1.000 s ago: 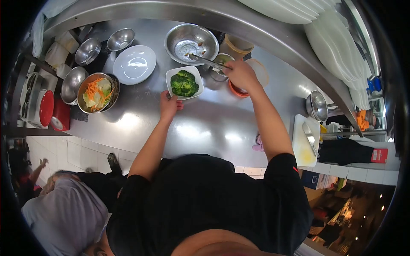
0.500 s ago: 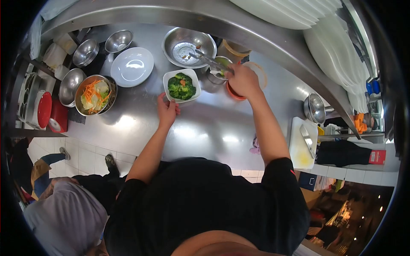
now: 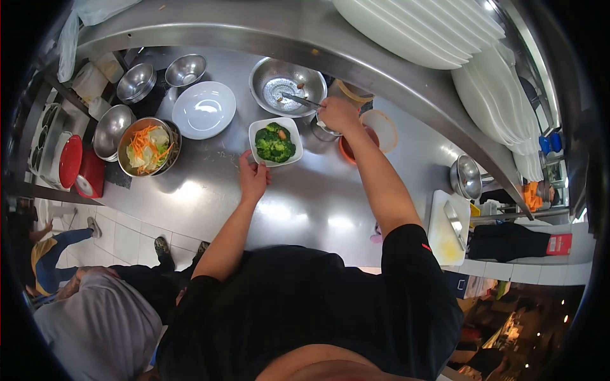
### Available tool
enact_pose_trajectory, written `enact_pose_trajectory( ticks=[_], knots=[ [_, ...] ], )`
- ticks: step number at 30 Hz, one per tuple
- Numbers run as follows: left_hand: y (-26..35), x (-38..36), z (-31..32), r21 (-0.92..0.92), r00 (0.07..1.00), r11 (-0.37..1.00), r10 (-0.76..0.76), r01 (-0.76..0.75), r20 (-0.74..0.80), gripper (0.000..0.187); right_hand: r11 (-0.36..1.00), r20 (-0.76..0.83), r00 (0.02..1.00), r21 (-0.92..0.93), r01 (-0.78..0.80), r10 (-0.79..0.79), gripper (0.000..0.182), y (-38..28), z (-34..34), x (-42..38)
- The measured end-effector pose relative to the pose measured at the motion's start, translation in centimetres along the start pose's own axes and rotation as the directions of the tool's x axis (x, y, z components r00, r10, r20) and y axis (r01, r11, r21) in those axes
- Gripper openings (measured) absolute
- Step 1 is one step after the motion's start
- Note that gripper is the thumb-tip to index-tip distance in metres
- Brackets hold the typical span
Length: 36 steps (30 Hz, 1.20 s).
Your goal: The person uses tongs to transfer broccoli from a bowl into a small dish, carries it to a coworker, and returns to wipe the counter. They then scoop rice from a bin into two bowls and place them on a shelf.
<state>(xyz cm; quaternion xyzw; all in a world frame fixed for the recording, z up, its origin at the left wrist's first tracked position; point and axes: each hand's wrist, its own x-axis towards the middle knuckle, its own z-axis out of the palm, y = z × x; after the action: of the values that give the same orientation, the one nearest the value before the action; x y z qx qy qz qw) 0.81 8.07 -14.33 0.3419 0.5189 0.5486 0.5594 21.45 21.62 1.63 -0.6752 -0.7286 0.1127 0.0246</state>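
Observation:
My right hand is closed on metal tongs, whose tips reach into a large steel bowl with a few small brown pieces at its bottom. Beside the near-left rim of a square white bowl is my left hand, its fingers partly spread and its fingertips at the rim. Broccoli with a small orange-brown piece on top fills the white bowl. Under my right hand a small metal container is mostly hidden, near an orange-rimmed tub.
A white plate, steel bowls and a bowl of salad stand at the left. A cutting board with a knife lies at the right. Plates are stacked on the overhead shelf. Other people stand at the lower left.
My right hand and the tongs have moved left, with the tips now lower over the large steel bowl. The camera view has shifted slightly. My left hand stays by the white bowl.

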Motion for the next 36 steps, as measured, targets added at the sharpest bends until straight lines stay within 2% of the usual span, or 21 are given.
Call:
enact_pose_trajectory(
  ticks=[3,5,12,18,20,21,23,24,26,28,30,34,36],
  knots=[
    [0.1,0.0,0.0,0.006,1.0,1.0,0.002,-0.002,0.002,0.047,0.998,-0.032,0.998,-0.009,0.055,-0.055,0.027,0.3,0.7,0.3],
    [0.1,0.0,0.0,0.001,1.0,1.0,0.0,0.0,0.0,0.047,0.994,-0.032,0.997,-0.085,0.074,-0.077,0.026,0.0,1.3,0.2],
    [0.0,0.1,0.0,0.023,1.0,1.0,0.012,-0.012,-0.001,0.046,0.992,-0.05,0.997,-0.117,0.046,-0.052,0.024,-1.5,1.3,-1.0],
    [0.4,-0.2,-0.1,0.022,1.0,1.0,0.018,-0.018,0.0,0.046,0.993,-0.039,0.992,-0.013,0.116,-0.117,0.024,-1.2,-1.0,-3.6],
    [0.4,-0.3,-0.2,0.02,0.999,0.999,0.036,-0.036,0.002,0.046,0.985,-0.076,0.991,0.125,0.122,-0.113,0.024,-1.4,-2.7,-6.5],
    [0.2,-0.3,-0.1,0.021,0.998,0.998,0.056,-0.057,0.013,0.046,0.985,-0.063,0.991,0.121,0.125,-0.118,0.024,-2.0,-3.7,-8.1],
    [0.4,-0.4,-0.1,0.01,1.0,1.0,0.028,-0.028,0.003,0.046,0.989,-0.034,0.998,0.139,0.054,-0.05,0.026,-2.8,-5.0,-11.3],
    [0.3,-0.2,0.0,0.001,1.0,1.0,0.013,-0.013,0.003,0.046,0.99,-0.023,0.999,0.135,0.05,-0.047,0.026,-2.3,-3.8,-12.0],
    [-0.1,-0.3,0.1,0.025,1.0,1.0,0.015,-0.015,0.009,0.046,0.994,-0.041,0.993,0.007,0.113,-0.113,0.029,-1.4,-0.9,-13.4],
    [0.1,-0.1,0.1,0.019,1.0,1.0,0.015,-0.015,-0.005,0.044,0.995,0.009,0.997,-0.054,0.08,-0.08,0.032,-1.2,-0.2,-14.3],
    [0.5,0.2,0.0,0.005,1.0,1.0,0.02,-0.02,0.001,0.045,0.994,-0.029,0.997,0.074,0.08,-0.078,0.032,-0.8,0.9,-15.2],
    [0.2,-0.1,0.1,0.05,1.0,0.999,-0.009,0.009,0.006,0.046,0.993,-0.032,0.999,0.115,0.039,-0.036,0.03,-0.8,1.7,-16.0],
    [-0.1,0.1,0.0,0.045,1.0,0.999,0.0,0.0,0.016,0.047,0.981,-0.114,0.992,0.174,0.081,-0.061,0.032,-0.7,2.0,-15.8]
  ],
)
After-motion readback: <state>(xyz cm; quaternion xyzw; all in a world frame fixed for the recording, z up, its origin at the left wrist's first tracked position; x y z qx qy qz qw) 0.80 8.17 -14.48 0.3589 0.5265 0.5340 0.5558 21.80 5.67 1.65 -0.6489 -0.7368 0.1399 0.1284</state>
